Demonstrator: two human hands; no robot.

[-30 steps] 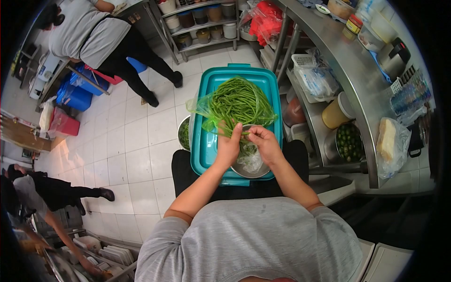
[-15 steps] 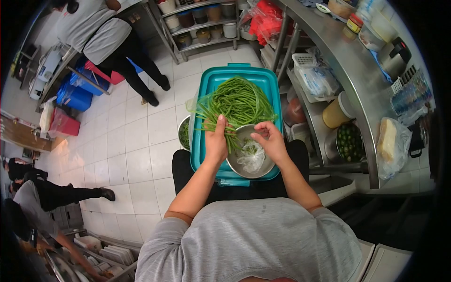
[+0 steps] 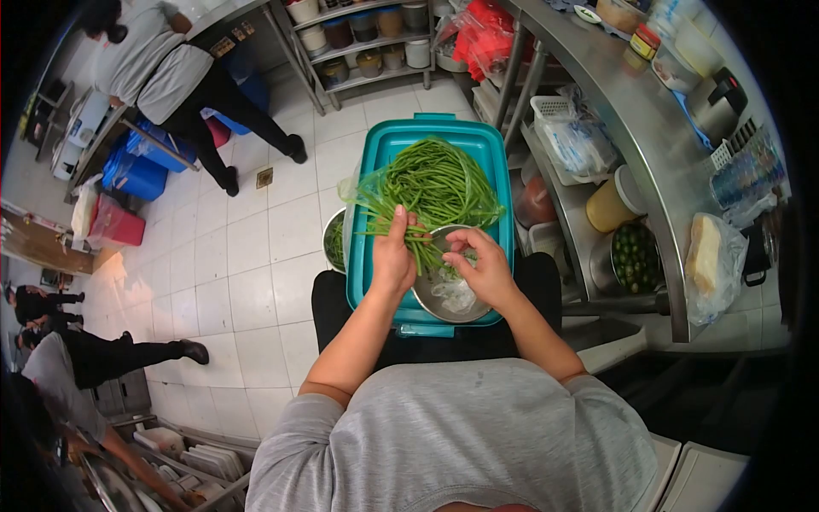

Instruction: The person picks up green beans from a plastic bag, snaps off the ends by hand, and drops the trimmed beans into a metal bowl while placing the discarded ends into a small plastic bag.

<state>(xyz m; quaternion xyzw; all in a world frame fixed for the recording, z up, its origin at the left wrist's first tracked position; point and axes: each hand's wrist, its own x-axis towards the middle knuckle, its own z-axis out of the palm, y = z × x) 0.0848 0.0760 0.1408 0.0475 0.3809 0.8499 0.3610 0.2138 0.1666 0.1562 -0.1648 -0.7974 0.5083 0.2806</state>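
beans worked over a lap bin

left hand is closed round a small bunch of green beans. the heap lies on an opened plastic bag atop the teal bin. right hand pinches the bunch's ends above the metal bowl, likely so scraps drop in. the bin rests across the knees, within easy reach.

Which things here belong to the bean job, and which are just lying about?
In hand: long green beans, teal plastic tray, round steel bowl, left hand, right hand.
Lying about: steel pot of green limes, red plastic bags, white plastic basket.
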